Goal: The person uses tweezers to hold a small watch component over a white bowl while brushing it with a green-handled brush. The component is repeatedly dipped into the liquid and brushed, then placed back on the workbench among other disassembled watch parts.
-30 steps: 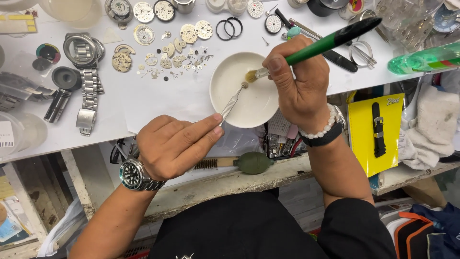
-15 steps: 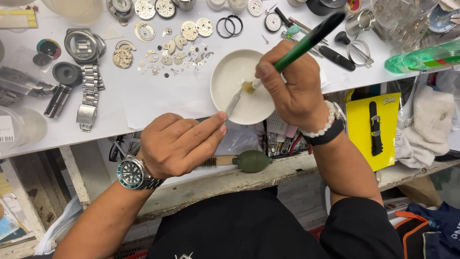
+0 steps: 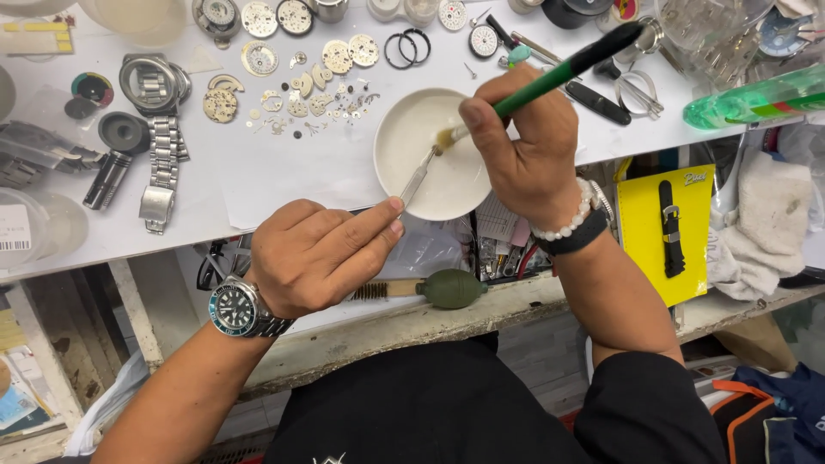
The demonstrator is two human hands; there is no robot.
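Nearest you, a green rubber dust blower [image 3: 450, 288] lies on the worn lower ledge, its brush-tipped nozzle pointing left under your left hand [image 3: 318, 253]. That hand sits just past the white worktop's [image 3: 284, 172] near edge, fingers closed on steel tweezers [image 3: 416, 180] that slant up over the rim into the white dish [image 3: 430, 155]; what the tips pinch is too small to tell. Your right hand [image 3: 524, 146] hovers over the dish's right rim, wrapped tight round a green-handled brush [image 3: 550, 79] whose bristles meet the tweezer tips inside the dish. The dish stands at the worktop's near edge, with bare white surface to its left. Farther left, a steel watch bracelet [image 3: 159, 172] lies near that edge, well apart from the dish. Beyond, toward the far edge, small gears and plates [image 3: 301, 90] are scattered, close-packed, with two black O-rings [image 3: 406, 47] just behind the dish. On the right, a green bottle [image 3: 756, 96] lies along the worktop, and a yellow card with a black strap [image 3: 666, 232] sits below its edge.
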